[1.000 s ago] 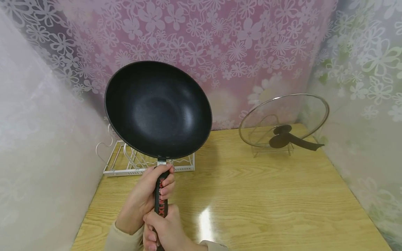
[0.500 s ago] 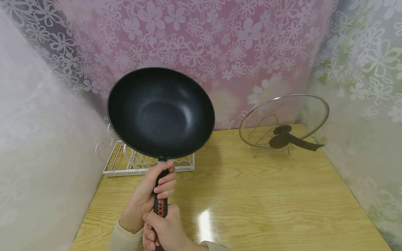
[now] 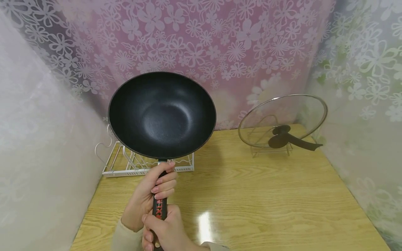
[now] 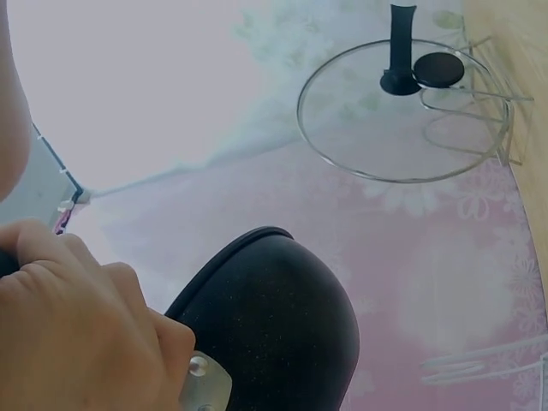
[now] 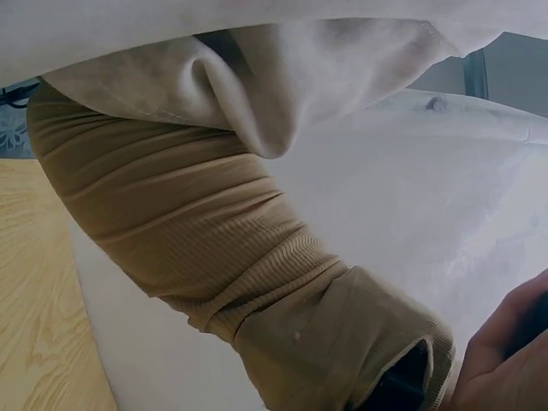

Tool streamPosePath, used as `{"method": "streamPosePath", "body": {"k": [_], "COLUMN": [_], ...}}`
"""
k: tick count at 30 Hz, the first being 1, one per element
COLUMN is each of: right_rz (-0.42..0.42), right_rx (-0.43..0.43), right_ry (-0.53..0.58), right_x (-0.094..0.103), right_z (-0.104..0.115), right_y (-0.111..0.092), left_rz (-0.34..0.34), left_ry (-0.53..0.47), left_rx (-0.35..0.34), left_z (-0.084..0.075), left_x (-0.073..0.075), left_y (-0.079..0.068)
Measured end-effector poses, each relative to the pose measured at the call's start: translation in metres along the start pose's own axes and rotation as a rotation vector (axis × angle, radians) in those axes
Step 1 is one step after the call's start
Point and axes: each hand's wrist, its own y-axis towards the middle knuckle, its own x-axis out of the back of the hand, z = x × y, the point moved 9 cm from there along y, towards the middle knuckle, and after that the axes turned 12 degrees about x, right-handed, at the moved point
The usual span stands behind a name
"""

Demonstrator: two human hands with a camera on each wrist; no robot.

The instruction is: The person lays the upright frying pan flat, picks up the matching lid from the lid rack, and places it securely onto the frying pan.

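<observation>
A black wok (image 3: 164, 118) is held up above the table, its inside facing me and its long handle (image 3: 159, 207) pointing down towards me. My left hand (image 3: 147, 190) grips the upper handle close to the bowl, fingers wrapped over it. Lower down, my right hand (image 3: 169, 228) grips the handle end, thumb across the top. In the left wrist view, the wok's dark outer side (image 4: 287, 330) and a riveted metal bracket (image 4: 205, 385) show beyond my left hand (image 4: 94, 334). A beige sleeve (image 5: 188, 231) fills much of the right wrist view.
Behind the wok, a white wire rack (image 3: 125, 172) stands on the wooden table (image 3: 267, 198), partly hidden. A glass lid (image 3: 282, 99) with a black handle leans in a small wire stand (image 3: 271, 151) at the back right. Flowered curtains (image 3: 213, 42) surround the table.
The wok has tilted back, and its upper rim has dropped slightly while the bowl shifted right. My left hand's fingers have closed further over the handle. My right hand stays almost in place.
</observation>
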Motion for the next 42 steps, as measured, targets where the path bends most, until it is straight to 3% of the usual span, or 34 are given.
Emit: {"method": "streamPosePath", "body": {"k": [10,14,19,24,29,35,42], "right_rz": [0.023,0.052,0.152,0.198,0.225,0.278,0.361], "right_rx": [0.010,0.036,0.080,0.103,0.203,0.330,0.141], "right_ry": [0.029,0.018,-0.067,-0.150,-0.164,-0.227,-0.288], "right_x": [-0.003,-0.005,-0.009,-0.009,-0.009,-0.009,-0.005], "right_z": [0.005,0.007,0.013,0.015,0.021,0.032,0.027], "right_y": [-0.001,-0.001,0.000,0.001,0.002,0.003,0.003], "left_rz": [0.065,0.061,0.138,0.170,0.164,0.209,0.271], "left_ry": [-0.092,-0.147,-0.307,-0.370,-0.374,-0.382,-0.371], "left_rx": [0.038,0.032,0.029,0.042,0.051,0.044,0.150], "left_z": [0.002,0.003,0.005,0.008,0.011,0.010,0.008], "left_x": [-0.002,-0.001,-0.007,-0.011,-0.012,-0.014,-0.015], "left_y": [0.002,0.001,-0.004,-0.006,-0.003,-0.003,0.005]}}
